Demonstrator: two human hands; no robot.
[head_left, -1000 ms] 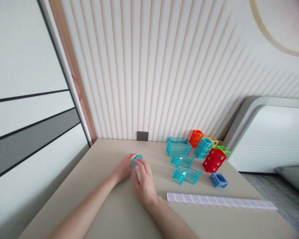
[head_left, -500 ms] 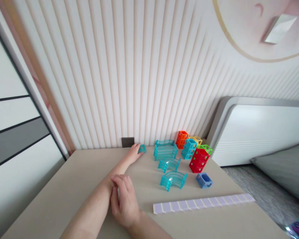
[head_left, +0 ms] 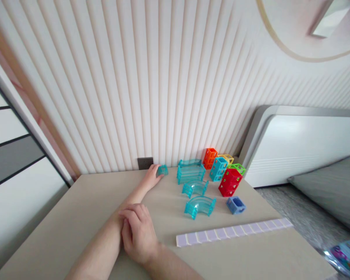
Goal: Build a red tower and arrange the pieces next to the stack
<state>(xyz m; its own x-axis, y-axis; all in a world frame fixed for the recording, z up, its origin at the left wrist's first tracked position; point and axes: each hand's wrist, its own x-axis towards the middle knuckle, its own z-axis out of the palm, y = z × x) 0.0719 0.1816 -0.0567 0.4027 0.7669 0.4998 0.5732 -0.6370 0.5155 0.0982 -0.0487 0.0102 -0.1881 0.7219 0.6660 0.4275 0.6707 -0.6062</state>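
Observation:
My left hand point(head_left: 152, 175) reaches to the far edge of the beige table point(head_left: 75, 217) and its fingers hold a small clear teal piece point(head_left: 162, 170) close to the wall. My right hand point(head_left: 136, 233) rests on the table against my left forearm, fingers curled; I cannot see anything in it. To the right lie a stack of straight teal track pieces point(head_left: 191, 172) and two curved teal track pieces point(head_left: 195, 188) point(head_left: 200, 206).
Behind the tracks stand orange point(head_left: 209, 157), teal point(head_left: 218, 168), yellow, green and red point(head_left: 230, 182) lattice blocks, with a small blue block point(head_left: 235, 205) in front. A long strip of lilac tiles point(head_left: 233, 232) lies nearer me. A dark wall socket point(head_left: 145, 163), a bed at right.
My left hand carried the teal piece from the table's middle to the far edge by the wall. My right hand let go and drew back beside my left forearm. The view swung right.

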